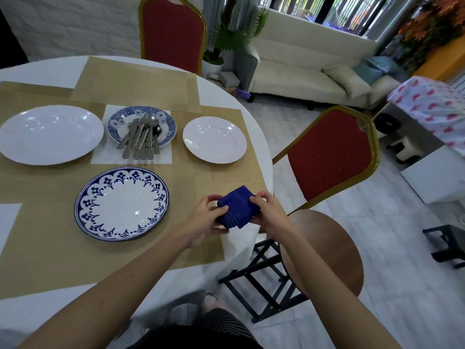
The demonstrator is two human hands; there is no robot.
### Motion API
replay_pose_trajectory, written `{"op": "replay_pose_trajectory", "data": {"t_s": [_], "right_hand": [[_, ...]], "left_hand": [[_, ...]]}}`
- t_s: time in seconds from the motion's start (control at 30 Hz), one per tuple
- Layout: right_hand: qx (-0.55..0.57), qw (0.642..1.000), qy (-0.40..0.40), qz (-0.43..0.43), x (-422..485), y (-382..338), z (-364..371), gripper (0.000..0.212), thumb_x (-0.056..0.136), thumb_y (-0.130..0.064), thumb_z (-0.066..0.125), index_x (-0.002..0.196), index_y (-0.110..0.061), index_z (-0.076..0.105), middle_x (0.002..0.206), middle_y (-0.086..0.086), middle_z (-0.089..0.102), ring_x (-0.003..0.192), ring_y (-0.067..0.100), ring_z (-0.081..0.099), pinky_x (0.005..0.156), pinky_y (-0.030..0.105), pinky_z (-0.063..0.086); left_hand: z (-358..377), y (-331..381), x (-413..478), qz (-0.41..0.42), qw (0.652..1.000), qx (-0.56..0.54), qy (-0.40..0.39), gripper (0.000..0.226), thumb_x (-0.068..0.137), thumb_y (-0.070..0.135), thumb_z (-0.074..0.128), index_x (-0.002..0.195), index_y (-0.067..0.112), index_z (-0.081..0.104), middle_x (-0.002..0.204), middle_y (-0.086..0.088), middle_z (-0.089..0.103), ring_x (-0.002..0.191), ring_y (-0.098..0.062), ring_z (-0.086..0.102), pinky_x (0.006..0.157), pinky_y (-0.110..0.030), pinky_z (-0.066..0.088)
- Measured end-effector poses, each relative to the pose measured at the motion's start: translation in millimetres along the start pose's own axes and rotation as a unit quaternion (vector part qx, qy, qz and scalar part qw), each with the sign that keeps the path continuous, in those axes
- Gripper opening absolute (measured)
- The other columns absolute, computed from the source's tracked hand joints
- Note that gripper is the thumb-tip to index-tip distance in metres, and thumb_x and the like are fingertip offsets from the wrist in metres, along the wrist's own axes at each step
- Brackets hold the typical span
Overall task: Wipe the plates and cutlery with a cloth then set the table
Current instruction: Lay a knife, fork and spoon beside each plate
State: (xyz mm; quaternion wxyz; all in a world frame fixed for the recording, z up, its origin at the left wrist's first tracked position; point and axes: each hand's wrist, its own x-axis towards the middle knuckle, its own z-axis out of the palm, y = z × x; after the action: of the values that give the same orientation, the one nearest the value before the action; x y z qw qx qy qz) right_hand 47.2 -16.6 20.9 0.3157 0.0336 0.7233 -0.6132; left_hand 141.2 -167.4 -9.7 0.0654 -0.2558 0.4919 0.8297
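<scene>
Here, at the round table's (50, 69) near right edge, the left hand (205, 219) and right hand (270, 214) pinch a folded blue cloth (237, 210) between them, just right of the blue-rimmed plate (122, 204), while farther in lie a small white plate (214, 139), cutlery (142, 141) heaped on a patterned dish (116, 119), and a large white plate (50, 134).

Bright daylight from windows (339, 13) behind, glossy highlights on white plates (50, 134), wide-angle bending at edges, slightly soft focus

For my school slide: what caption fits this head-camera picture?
Left hand and right hand hold a folded blue cloth; cutlery lies on a small patterned plate.
</scene>
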Motion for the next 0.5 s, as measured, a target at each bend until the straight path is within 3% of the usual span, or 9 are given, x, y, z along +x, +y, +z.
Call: {"op": "replay_pose_trajectory", "data": {"t_s": [0.13, 0.23, 0.37, 0.5], "right_hand": [[-0.024, 1.000, 0.020, -0.003, 17.0, -3.4, -4.6, 0.024, 0.093, -0.011, 0.055, 0.114, -0.018, 0.046, 0.109, 0.009, 0.061, 0.097, 0.021, 0.063, 0.067, 0.034, 0.058], [-0.083, 0.996, 0.007, -0.030, 35.8, -7.0, -8.7, 0.030, 0.094, -0.008, 0.050, 0.121, -0.018, 0.044, 0.110, 0.004, 0.061, 0.097, 0.016, 0.062, 0.073, 0.030, 0.055], [-0.163, 0.984, -0.007, -0.065, 67.2, -3.7, -13.2, 0.037, 0.093, -0.003, 0.046, 0.123, -0.023, 0.043, 0.116, 0.001, 0.060, 0.096, 0.014, 0.061, 0.076, 0.030, 0.055], [-0.293, 0.950, -0.021, -0.103, 93.1, 6.2, -19.7, 0.041, 0.094, -0.002, 0.045, 0.129, -0.023, 0.043, 0.119, 0.000, 0.057, 0.099, 0.013, 0.058, 0.078, 0.026, 0.056]], "left_hand": [[11.5, -5.8, 24.8, 0.024, 0.996, 0.016, 0.087, 0.033, 0.089, 0.011, 0.063, 0.114, 0.018, 0.044, 0.115, -0.011, 0.058, 0.096, -0.029, 0.065, 0.064, -0.037, 0.058], [14.4, -3.6, 44.6, 0.056, 0.982, 0.102, 0.147, 0.031, 0.088, 0.012, 0.065, 0.109, 0.018, 0.043, 0.108, -0.009, 0.058, 0.090, -0.021, 0.064, 0.062, -0.031, 0.055], [20.4, 3.5, 63.7, 0.091, 0.939, 0.262, 0.204, 0.023, 0.087, 0.013, 0.063, 0.102, 0.017, 0.045, 0.092, 0.001, 0.059, 0.078, -0.015, 0.059, 0.059, -0.023, 0.047], [30.2, -2.2, 77.2, 0.091, 0.893, 0.371, 0.237, 0.022, 0.087, 0.014, 0.062, 0.098, 0.018, 0.043, 0.089, 0.002, 0.058, 0.075, -0.014, 0.056, 0.053, -0.020, 0.039]]}}
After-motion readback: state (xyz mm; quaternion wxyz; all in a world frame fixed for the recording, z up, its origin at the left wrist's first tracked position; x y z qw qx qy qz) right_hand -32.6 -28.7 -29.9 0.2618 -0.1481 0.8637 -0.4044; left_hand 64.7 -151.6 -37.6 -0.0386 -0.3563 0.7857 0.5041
